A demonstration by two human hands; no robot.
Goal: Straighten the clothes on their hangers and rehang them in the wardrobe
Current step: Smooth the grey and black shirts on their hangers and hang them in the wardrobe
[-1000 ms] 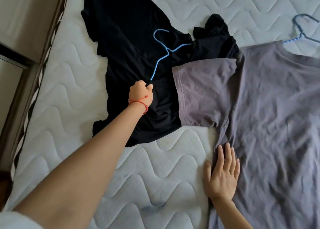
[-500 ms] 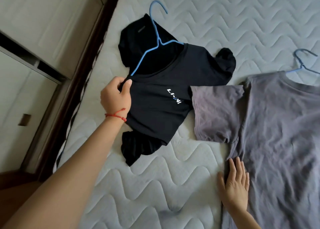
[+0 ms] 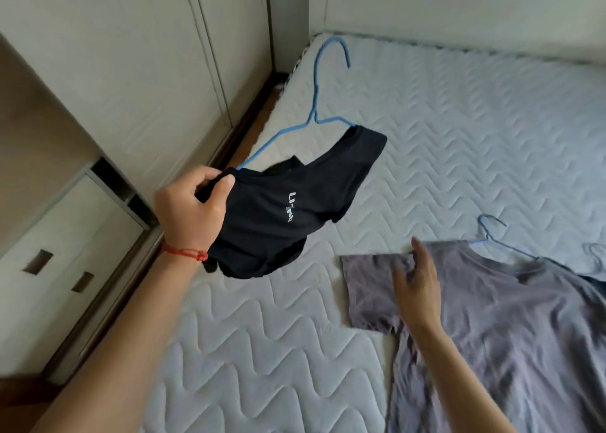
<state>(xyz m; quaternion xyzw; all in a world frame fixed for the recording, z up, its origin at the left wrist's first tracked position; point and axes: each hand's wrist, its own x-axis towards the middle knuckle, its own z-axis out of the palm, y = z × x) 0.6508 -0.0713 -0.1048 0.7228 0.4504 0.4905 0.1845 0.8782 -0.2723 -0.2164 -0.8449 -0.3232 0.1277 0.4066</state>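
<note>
A black T-shirt (image 3: pixel 288 209) with a small white logo hangs in the air over the mattress on a blue wire hanger (image 3: pixel 314 104). My left hand (image 3: pixel 190 209), with a red cord at the wrist, grips the shirt's shoulder and the hanger's left end. A grey T-shirt (image 3: pixel 511 327) lies flat on the bed at the right, on its own blue hanger (image 3: pixel 492 232) whose hook points up the bed. My right hand (image 3: pixel 416 285) hovers over the grey shirt's left sleeve, fingers relaxed and empty.
The quilted mattress (image 3: pixel 262 350) fills the middle and far side. White wardrobe doors (image 3: pixel 131 88) and drawers (image 3: pixel 59 268) with dark slot handles stand along the left, past the dark bed frame (image 3: pixel 108 311). A white wall bounds the far edge.
My left hand has lifted the black T-shirt and its hanger off the mattress into the air. My right hand has risen off the grey shirt. The view has tilted up toward the wardrobe.
</note>
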